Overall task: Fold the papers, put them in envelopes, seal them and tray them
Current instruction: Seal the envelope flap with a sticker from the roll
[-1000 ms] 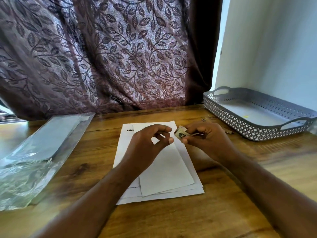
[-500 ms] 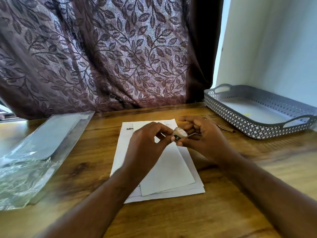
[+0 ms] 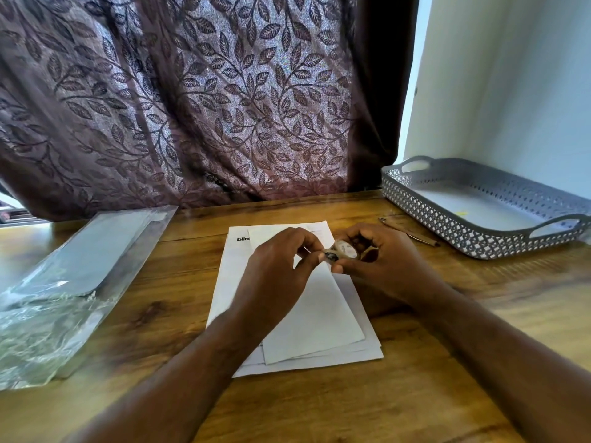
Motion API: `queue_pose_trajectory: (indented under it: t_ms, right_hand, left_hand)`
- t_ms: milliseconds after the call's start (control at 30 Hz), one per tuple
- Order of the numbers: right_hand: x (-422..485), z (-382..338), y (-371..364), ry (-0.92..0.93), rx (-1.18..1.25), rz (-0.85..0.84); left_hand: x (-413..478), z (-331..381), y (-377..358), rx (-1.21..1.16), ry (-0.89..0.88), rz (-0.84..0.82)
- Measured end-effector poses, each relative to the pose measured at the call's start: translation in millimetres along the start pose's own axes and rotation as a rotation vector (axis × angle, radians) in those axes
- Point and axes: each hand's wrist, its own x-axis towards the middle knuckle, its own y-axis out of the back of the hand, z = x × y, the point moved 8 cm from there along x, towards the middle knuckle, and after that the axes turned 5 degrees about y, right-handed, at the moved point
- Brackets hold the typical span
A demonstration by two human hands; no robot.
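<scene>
A white envelope (image 3: 316, 311) lies on a stack of white papers (image 3: 230, 282) in the middle of the wooden table. Above the envelope's top end, my right hand (image 3: 380, 263) grips a small tape roll (image 3: 343, 251). My left hand (image 3: 278, 270) pinches the roll's left end with thumb and fingertips. A grey perforated tray (image 3: 447, 225) with handles stands at the right, with nothing but a small yellow speck inside.
A clear plastic bag (image 3: 64, 282) holding grey envelopes lies at the left. A thin brown pen (image 3: 409, 233) rests between the hands and the tray. A leaf-patterned curtain hangs behind the table, a pale wall at the right.
My left hand has moved right and met the tape roll, which my right hand turned and brought closer. The view has shifted slightly.
</scene>
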Motion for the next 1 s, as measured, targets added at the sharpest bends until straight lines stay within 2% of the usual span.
queue_pose_trajectory:
  t_ms: [167,333,467,600,700,800,867,933,1000]
  right_hand:
    - [1.5,5.9,10.0,-0.056,-0.067,0.014]
    - [1.1,12.9,22.7,-0.068,-0.153,0.041]
    - [0.7,31.8,39.3,-0.134,-0.358,0.053]
    - [-3.2,51.1,53.1,-0.257,-0.617,0.014]
    - [-6.2,61.9,57.2,-0.341,-0.72,-0.032]
    - [-7.0,64.9,53.6,-0.374,-0.719,-0.076]
    - [-5.0,55.3,56.4,-0.329,-0.689,0.011]
    - [-2.6,33.1,54.0,-0.242,-0.467,0.147]
    - [2.6,6.5,36.1,-0.174,-0.242,0.181]
  left_hand:
    - [0.8,-1.9,-1.4,-0.045,0.039,-0.026]
    - [4.1,-16.5,-1.3,-0.131,0.15,-0.03]
    - [5.9,-32.9,2.0,-0.208,0.269,-0.027]
    - [7.3,-46.7,-0.2,-0.298,0.389,-0.053]
    - [7.5,-53.2,-0.8,-0.306,0.428,-0.064]
    - [7.5,-57.1,-0.8,-0.342,0.456,-0.065]
    - [7.7,-58.3,-1.5,-0.358,0.468,-0.064]
    - [7.5,-58.6,-2.3,-0.357,0.474,-0.062]
    - [6.9,-58.2,-1.5,-0.354,0.477,-0.054]
